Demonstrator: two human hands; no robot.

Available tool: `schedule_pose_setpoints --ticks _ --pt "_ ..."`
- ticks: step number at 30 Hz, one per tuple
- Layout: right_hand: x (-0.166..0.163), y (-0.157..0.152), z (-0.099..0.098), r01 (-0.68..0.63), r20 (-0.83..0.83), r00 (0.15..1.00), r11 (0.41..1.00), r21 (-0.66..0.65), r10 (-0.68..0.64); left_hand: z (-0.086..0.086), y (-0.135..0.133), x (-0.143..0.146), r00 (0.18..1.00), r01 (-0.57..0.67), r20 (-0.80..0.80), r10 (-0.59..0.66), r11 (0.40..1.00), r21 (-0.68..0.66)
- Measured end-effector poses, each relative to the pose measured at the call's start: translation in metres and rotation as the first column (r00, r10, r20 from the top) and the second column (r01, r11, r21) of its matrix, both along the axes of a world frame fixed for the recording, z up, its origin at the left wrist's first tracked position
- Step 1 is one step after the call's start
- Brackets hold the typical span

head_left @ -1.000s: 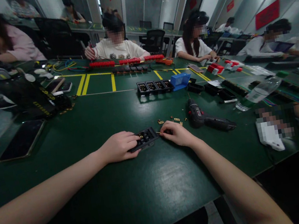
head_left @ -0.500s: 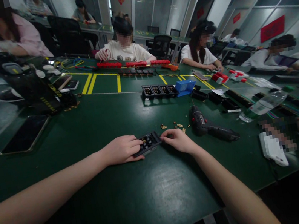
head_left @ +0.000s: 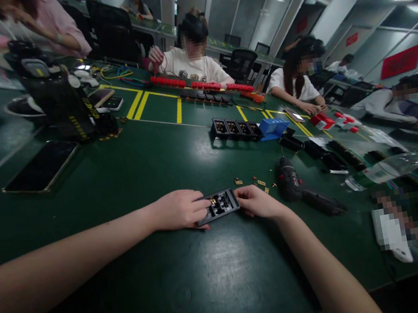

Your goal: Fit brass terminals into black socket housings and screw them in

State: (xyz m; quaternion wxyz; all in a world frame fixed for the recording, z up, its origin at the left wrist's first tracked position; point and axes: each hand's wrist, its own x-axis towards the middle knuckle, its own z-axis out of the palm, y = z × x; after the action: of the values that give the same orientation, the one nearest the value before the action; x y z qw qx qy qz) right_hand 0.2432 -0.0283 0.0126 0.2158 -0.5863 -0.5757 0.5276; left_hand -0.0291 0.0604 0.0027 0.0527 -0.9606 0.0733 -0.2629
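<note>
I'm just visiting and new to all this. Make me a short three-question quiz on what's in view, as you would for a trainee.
1. True or false: the left hand holds the black tray.
2. Which lies nearest the loose brass-coloured pieces? A) clear bottle B) drill C) dark-screened phone
3. Fill in: the box at the right end of the black compartment row is coloured ____.

Key: 1 true; 2 B; 3 blue.

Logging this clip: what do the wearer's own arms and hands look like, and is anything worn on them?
The left hand and right hand are ungloved, with no watch or bracelet showing. Both forearms are bare, with no sleeve in view. I see no ring, though parts of both hands are hidden.
</note>
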Motion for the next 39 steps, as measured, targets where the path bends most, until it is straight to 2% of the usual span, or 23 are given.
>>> schedule_pose_setpoints --ticks 8,14,23,39 --pt "-0.011 0.001 -0.002 0.035 -0.127 0.991 0.995 -0.093 -0.046 0.002 -0.002 -0.001 0.998 0.016 0.055 -0.016 1.000 -0.007" --pt "-0.016 0.002 -0.003 0.091 -0.147 0.983 0.987 -0.129 -0.110 0.002 -0.002 -0.001 0.996 0.029 0.083 -0.026 0.999 -0.034" --pt "-0.019 0.002 0.000 0.093 -0.151 0.982 0.984 -0.153 -0.116 0.003 -0.003 -0.001 0.996 0.018 0.090 -0.016 1.000 -0.020" --pt "-0.023 0.000 -0.001 0.133 -0.184 0.971 0.984 -0.116 -0.153 0.001 -0.002 -0.001 0.997 -0.007 0.073 0.007 1.000 0.010"
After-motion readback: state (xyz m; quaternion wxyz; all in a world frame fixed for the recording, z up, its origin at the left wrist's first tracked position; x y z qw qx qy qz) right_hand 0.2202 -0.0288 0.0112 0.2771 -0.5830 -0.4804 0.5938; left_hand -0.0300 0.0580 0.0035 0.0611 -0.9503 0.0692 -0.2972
